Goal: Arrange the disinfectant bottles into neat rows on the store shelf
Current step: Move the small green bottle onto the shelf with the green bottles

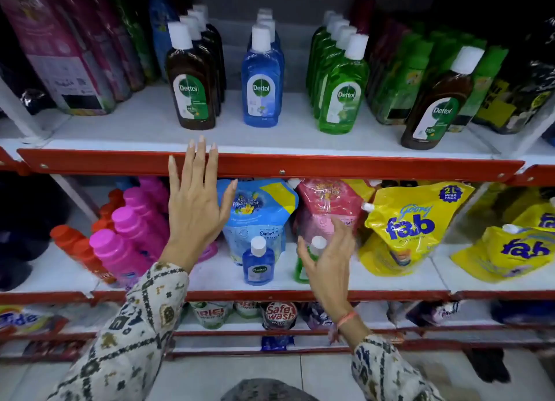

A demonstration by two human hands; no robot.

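Note:
Three rows of large disinfectant bottles run front to back on the upper shelf: brown ones at the left, blue ones in the middle, green ones to the right. One brown bottle stands alone further right, near the front edge. On the lower shelf stand a small blue bottle and a small green bottle. My left hand is raised flat, fingers spread, fingertips over the red shelf edge. My right hand curves loosely around the small green bottle, partly hiding it.
Refill pouches, blue, pink and yellow, fill the lower shelf behind the small bottles. Pink bottles stand at its left. Tall pouches and green packs flank the large bottles. More detergent packs sit on the bottom shelves.

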